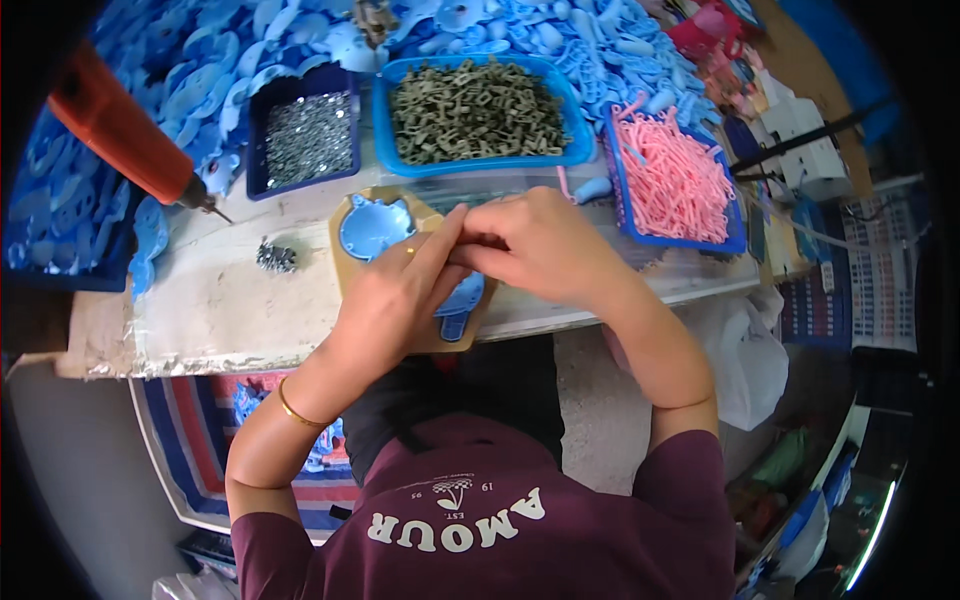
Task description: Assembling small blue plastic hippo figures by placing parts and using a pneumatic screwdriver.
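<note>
My left hand [392, 292] and my right hand [545, 245] meet at the fingertips over a tan holding block [350, 270] at the table's front edge. Both hands have their fingers pinched together; whatever is between them is hidden. A light-blue plastic shell [374, 228] sits in the block's far side, beside my left fingers. Partly covered by my left hand, another blue plastic piece [453, 324] with a short tab lies in the near side. A small heap of screws [276, 256] rests on the table left of the block.
An orange electric screwdriver [130, 130] hangs at the left, bit down. Behind the block stand a dark-blue tray of screws [305, 140], a blue tray of small grey-brown parts [480, 110] and a basket of pink plastic sticks [675, 180]. Blue plastic shells [200, 60] are heaped behind.
</note>
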Tool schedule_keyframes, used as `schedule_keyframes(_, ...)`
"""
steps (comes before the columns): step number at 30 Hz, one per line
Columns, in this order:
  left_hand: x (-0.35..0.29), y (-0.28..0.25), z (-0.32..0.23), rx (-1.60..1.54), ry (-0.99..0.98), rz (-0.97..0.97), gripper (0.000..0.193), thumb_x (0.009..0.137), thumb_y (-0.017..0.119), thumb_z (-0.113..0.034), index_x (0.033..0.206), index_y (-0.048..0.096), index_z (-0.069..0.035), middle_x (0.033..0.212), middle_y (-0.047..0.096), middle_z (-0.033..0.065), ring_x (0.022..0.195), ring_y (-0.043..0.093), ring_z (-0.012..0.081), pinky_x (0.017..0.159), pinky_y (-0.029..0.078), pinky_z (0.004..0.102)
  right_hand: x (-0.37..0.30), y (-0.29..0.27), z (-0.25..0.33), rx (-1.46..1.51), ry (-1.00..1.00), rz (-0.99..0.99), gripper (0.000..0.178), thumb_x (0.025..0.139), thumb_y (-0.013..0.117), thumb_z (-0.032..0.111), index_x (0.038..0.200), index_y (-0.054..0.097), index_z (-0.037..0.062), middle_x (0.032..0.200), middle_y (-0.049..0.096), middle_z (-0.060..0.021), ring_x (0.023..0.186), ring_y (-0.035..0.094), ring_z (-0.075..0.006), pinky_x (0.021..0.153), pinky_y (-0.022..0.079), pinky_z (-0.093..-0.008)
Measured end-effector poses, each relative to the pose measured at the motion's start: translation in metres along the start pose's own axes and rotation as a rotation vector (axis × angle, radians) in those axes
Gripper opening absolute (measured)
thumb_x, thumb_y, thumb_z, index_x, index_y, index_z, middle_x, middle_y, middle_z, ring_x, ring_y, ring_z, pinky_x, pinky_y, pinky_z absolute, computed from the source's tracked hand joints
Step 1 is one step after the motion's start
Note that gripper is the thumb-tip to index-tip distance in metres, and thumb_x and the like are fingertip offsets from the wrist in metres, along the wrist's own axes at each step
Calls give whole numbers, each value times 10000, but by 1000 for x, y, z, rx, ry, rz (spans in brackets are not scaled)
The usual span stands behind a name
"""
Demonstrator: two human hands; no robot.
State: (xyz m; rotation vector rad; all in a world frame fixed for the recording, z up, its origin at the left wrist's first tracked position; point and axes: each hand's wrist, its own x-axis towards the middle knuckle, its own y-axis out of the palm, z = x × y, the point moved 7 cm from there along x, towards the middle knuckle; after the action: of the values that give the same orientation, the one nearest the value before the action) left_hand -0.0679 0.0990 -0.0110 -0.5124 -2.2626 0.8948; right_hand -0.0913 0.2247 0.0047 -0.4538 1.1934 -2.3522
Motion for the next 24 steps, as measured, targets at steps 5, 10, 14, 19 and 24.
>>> schedule_keyframes(5,-12,-3,9,-93,13,-52,324,872,680,-67,1189,639,-16,978,691,153,830,678,319,716,540,371,-25,-35,-38,219,274,-101,164,875,686,180,902,697,19,777,700,-97,690,668,-170,653,506,-298)
schedule_keyframes(10,-15,-6,14,-315,-261,2,205,875,697,-69,1067,670,-4,914,705,141,795,714,265,693,559,325,-77,-119,-169,-533,522,-583,189,887,665,214,959,685,41,844,714,-134,771,699,-268,678,521,-371)
schedule_keyframes(14,-13,-7,13,-328,-273,1,197,894,684,-73,1074,668,6,919,707,145,818,721,227,706,567,316,-74,-111,-196,-607,626,-397,199,886,651,205,1001,672,44,846,712,-144,786,690,-324,682,521,-419)
schedule_keyframes(19,-24,0,33,-688,-520,5,174,950,623,-81,1086,655,24,940,714,91,860,705,152,753,569,282,-95,-124,-207,-578,433,-424,215,932,552,122,1068,655,-8,982,686,-207,949,644,-374,825,501,-437)
schedule_keyframes(24,-28,4,42,-842,-592,-2,182,980,596,-103,1100,631,28,1013,702,75,881,690,136,775,571,261,-104,-117,-194,-510,437,-252,231,988,470,144,1031,622,-25,1010,651,-239,983,611,-413,855,471,-478)
